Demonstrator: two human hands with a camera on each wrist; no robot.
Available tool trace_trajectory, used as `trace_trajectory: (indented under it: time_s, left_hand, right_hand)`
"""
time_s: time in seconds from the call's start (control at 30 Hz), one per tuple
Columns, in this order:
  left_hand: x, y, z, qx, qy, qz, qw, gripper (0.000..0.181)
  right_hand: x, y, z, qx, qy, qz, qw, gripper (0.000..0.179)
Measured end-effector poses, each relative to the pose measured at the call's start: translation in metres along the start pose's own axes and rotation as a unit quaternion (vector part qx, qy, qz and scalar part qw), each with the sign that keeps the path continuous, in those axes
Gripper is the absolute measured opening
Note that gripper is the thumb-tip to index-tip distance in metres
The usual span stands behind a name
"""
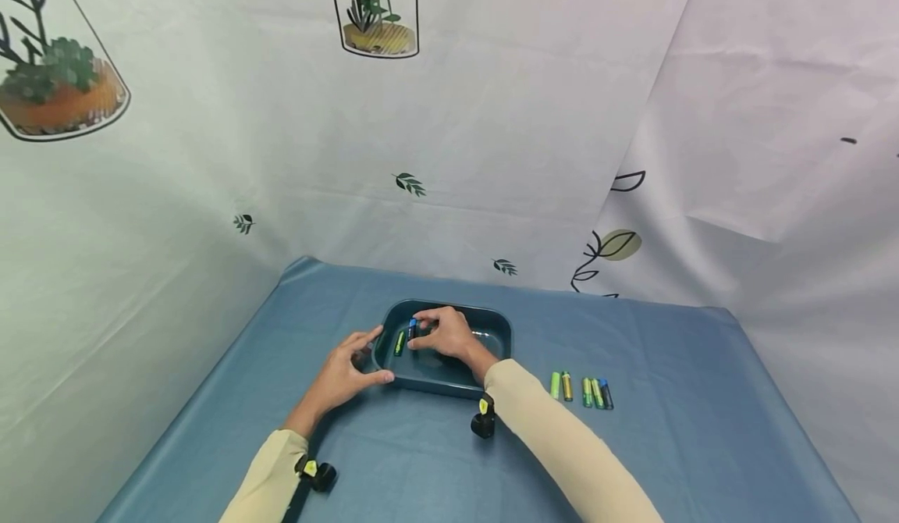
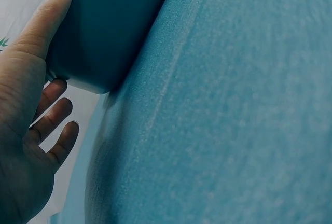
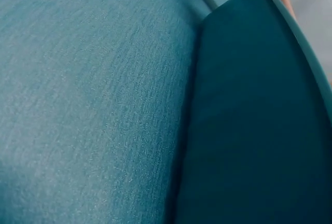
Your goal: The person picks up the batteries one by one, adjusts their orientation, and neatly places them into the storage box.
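1. Pale cream fabric sleeves (image 1: 572, 449) cover both forearms, nearest the head camera; a small black wrist camera (image 1: 483, 425) sits at the right cuff, with a similar one at the left.
2. Left hand (image 1: 340, 375): thumb and fingers spread wide about the near left corner of the tray, touching its edge, with no battery held. The left wrist view shows the thumb straight against the outer wall and other fingers loosely bent.
3. Smooth blue tablecloth (image 1: 674, 421), bearing five slim cylindrical batteries to the right of the tray: a lime-green battery (image 1: 555, 385) and a gold-and-green battery (image 1: 567, 386) as a pair; a green-and-gold battery (image 1: 587, 392), a yellow-green battery (image 1: 597, 393) and a dark battery with a blue end (image 1: 606, 393) as a trio. These five appear to be the portion left to handle.
4. Dark teal rectangular tray (image 1: 442, 387) with rounded corners, resting on the cloth. One green cylindrical battery (image 1: 399, 343) lies inside, toward the left; its placement seems done.
5. Right hand (image 1: 449, 333), over the tray: thumb and fingertip pinch a dark blue-topped battery (image 1: 411, 330) just beside the green one. Its placement looks nearly complete; whether it rests on the tray floor cannot be told.
6. White fabric backdrop (image 1: 492, 133), printed with potted plants and leaf sprigs, behind the table.
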State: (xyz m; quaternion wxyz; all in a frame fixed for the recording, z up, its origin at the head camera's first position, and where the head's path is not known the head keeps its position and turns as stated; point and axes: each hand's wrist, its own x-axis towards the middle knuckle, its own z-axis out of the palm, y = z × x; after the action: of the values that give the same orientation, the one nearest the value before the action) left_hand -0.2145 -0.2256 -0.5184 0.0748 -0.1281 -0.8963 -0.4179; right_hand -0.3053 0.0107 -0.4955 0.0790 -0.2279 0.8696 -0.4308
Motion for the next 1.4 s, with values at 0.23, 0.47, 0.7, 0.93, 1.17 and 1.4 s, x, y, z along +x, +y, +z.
trace_trajectory:
  time_s: [0.23,0.47,0.7,0.93,1.17,1.4]
  left_hand:
    - [0.0,0.0,-0.001,-0.006,0.0,-0.001,1.0,0.093]
    - [0.0,-0.001,0.0,-0.003,-0.001,0.003,1.0,0.093]
    - [0.0,-0.001,0.0,-0.003,0.003,0.005,1.0,0.093]
    - [0.001,-0.002,0.0,0.001,0.003,0.001,1.0,0.093]
    - [0.001,-0.002,0.0,0.0,0.005,0.003,1.0,0.093]
    - [0.0,-0.003,0.002,0.001,0.007,0.004,1.0,0.092]
  right_hand:
    - [0.0,-0.003,0.004,-0.007,-0.003,0.009,0.9999,0.05]
    - [0.0,-0.007,0.008,-0.01,-0.014,0.009,0.9998,0.051]
    - [0.001,-0.007,0.013,-0.013,-0.007,0.013,0.9998,0.052]
    - [-0.001,-0.006,0.015,-0.017,-0.002,0.028,0.9994,0.053]
    - [0.0,-0.005,0.017,-0.041,-0.001,0.018,0.999,0.05]
    - [0.0,-0.003,0.019,-0.064,0.005,0.02,0.9977,0.049]
